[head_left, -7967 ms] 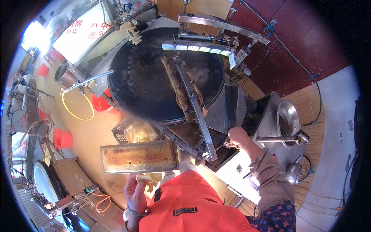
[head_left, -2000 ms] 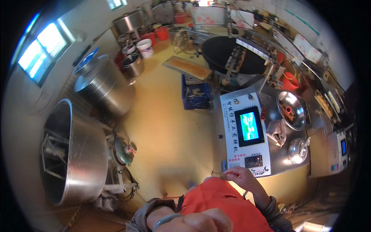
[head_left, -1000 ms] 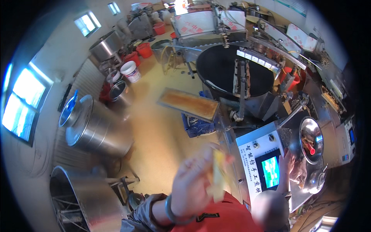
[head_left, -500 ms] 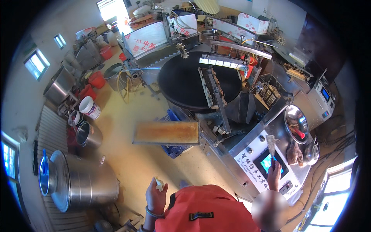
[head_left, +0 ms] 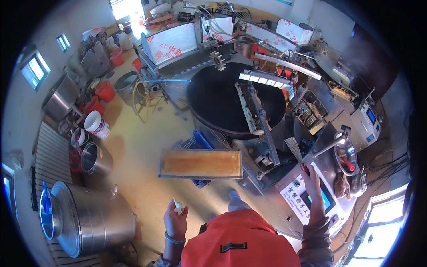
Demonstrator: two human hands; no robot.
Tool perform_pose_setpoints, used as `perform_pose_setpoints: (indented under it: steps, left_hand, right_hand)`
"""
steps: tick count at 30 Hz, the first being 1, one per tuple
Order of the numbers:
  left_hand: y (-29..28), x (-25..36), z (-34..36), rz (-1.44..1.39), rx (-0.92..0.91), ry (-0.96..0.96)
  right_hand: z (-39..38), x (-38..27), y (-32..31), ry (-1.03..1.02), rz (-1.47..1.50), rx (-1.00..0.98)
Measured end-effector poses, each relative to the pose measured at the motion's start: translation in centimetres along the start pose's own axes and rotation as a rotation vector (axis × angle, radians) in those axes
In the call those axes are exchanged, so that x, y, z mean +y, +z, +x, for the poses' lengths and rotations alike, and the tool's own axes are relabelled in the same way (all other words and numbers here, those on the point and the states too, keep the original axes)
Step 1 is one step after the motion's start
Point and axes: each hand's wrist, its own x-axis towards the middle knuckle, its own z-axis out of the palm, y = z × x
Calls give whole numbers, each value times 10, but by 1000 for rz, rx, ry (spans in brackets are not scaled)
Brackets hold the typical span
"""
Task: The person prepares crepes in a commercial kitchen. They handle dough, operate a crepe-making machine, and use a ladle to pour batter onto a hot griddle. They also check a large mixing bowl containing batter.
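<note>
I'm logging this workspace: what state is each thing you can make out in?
Left hand: closed on a pale yellow piece
Right hand: gripping a scraper
Scraper: held, blade pointing forward
Screen: lit, partly hidden
Long tray: stained brown
Round griddle: dark, metal arm reaching over it
Steel bowl: holding things, details unclear
Steel bucket: open-topped

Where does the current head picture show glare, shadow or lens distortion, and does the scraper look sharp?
Head view: glare washes out the opening at top left and the pane at lower right; shadow darkens the floor below the tray; the small windows at left tilt near the rim; the scraper in the right hand looks fairly sharp.
</note>
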Motion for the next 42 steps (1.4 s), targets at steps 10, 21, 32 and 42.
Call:
perform_pose_setpoints:
  steps: [10,21,32,42]
  left_hand:
    - [36,12,13,-201,225,2]
    - [132,30,55,-412,361,-49]
    - [154,31,73,-466,371,-24]
    - [145,40,69,-454,429,22]
  right_hand:
    - [177,1,34,-99,-309,-15]
    - [304,12,112,-396,-723,-564]
    - [324,-21,181,-583,-551,-758]
    - [348,-70,179,-760,-665,-782]
